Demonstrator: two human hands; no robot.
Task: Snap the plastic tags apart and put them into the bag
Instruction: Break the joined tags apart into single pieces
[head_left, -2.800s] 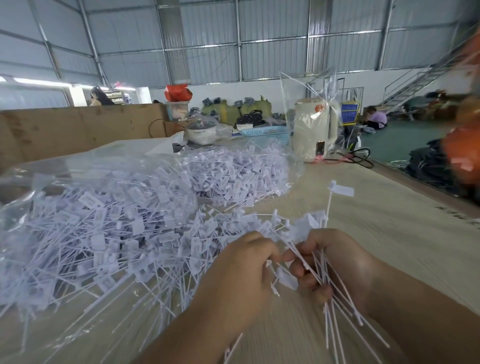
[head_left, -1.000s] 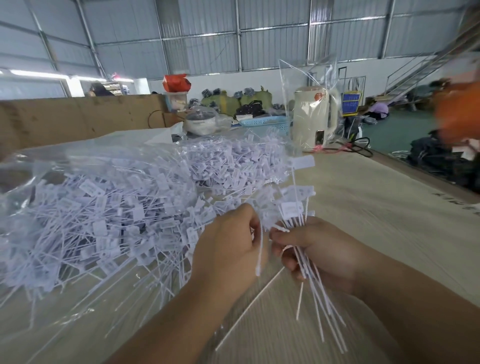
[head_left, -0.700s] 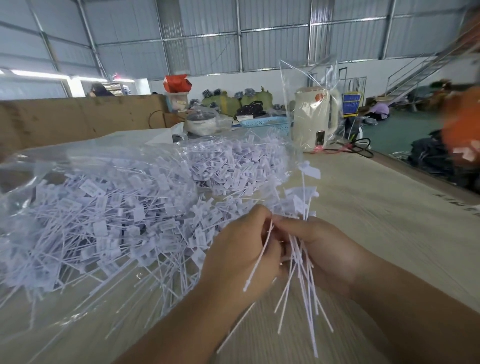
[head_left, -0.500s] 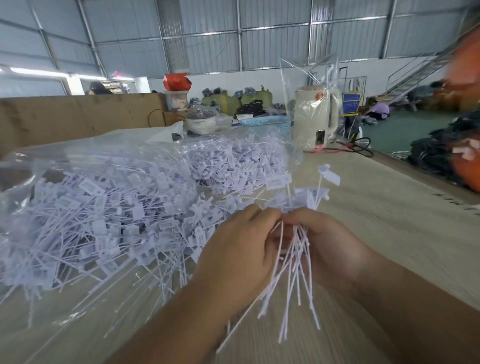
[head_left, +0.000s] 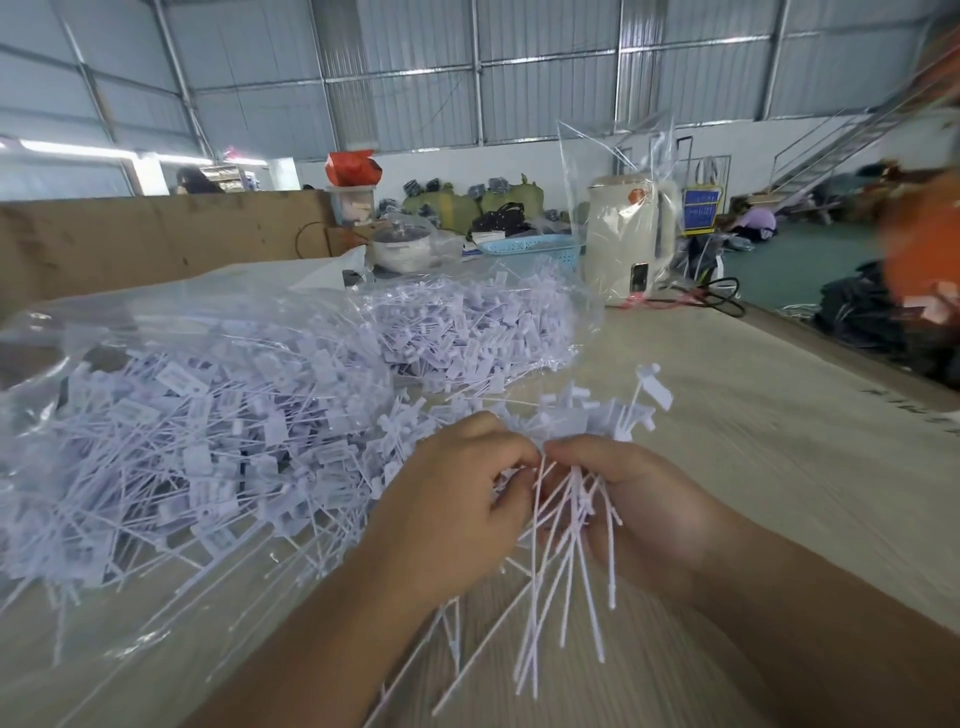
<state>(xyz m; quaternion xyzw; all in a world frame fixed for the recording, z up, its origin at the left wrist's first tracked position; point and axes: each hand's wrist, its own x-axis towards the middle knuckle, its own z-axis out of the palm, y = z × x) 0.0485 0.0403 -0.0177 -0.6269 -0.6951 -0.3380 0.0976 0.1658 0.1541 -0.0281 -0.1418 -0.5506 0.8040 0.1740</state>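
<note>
I see my right hand (head_left: 631, 506) gripping a bunch of white plastic tags (head_left: 574, 525), flag ends fanned up toward 12 o'clock, thin tails hanging toward 6; my left hand (head_left: 457, 512) meets it at its 9 o'clock, fingertips pinching a tag in that bunch. The clear bag (head_left: 171, 415), heaped with loose tags, lies at 9 o'clock on the wooden table (head_left: 779, 441); a cream kettle (head_left: 626, 239) stands at 12 o'clock.

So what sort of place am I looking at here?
Likely a warehouse or packing workshop: corrugated metal walls, stuffed green sacks along the far wall, and a long worktable heaped with bagged plastic tags.
</note>
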